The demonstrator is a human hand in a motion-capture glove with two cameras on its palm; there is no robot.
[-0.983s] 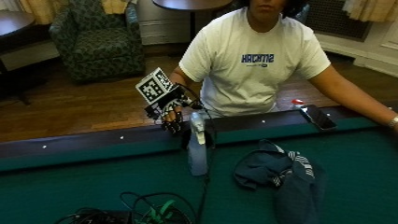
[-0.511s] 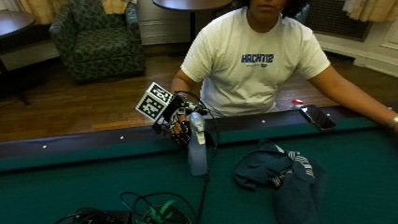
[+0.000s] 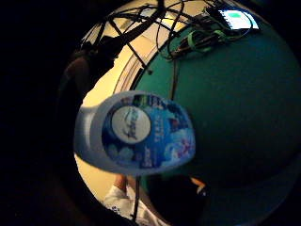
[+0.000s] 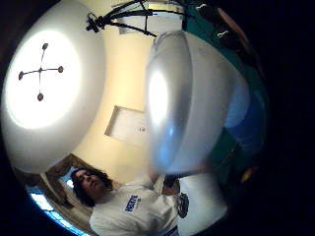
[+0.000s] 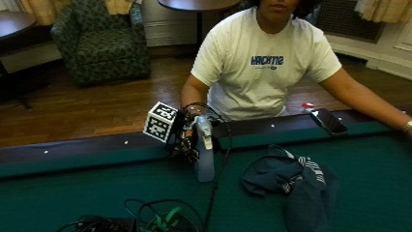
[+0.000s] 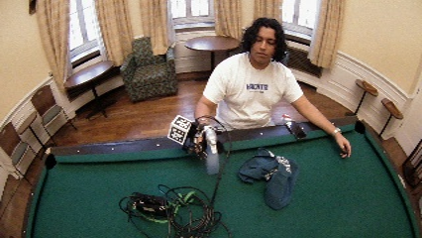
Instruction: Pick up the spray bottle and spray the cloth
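A pale blue spray bottle (image 5: 205, 162) stands upright on the green felt (image 5: 360, 159) close to the near rail. My gloved right hand (image 5: 186, 141) is at its neck just under the white spray head, with fingers curled round it. The little finger side palm view looks down the bottle's labelled body (image 3: 136, 134). In the thumb side palm view the spray head (image 4: 192, 98) fills much of the picture. A crumpled dark blue cloth (image 5: 291, 180) with a striped patch lies on the felt to the right of the bottle, apart from it. The wide view shows the bottle (image 6: 211, 157), hand (image 6: 196, 141) and cloth (image 6: 272, 174) the same way.
A tangle of black and green cables (image 5: 151, 221) lies on the felt in front of the bottle. A phone (image 5: 328, 122) rests on the dark wooden rail (image 5: 83, 149). The person's bare left hand (image 6: 342, 148) rests on the felt far right.
My right hand has come down from above the spray head to the bottle's neck and closed round it. The bottle and cloth have stayed where they were.
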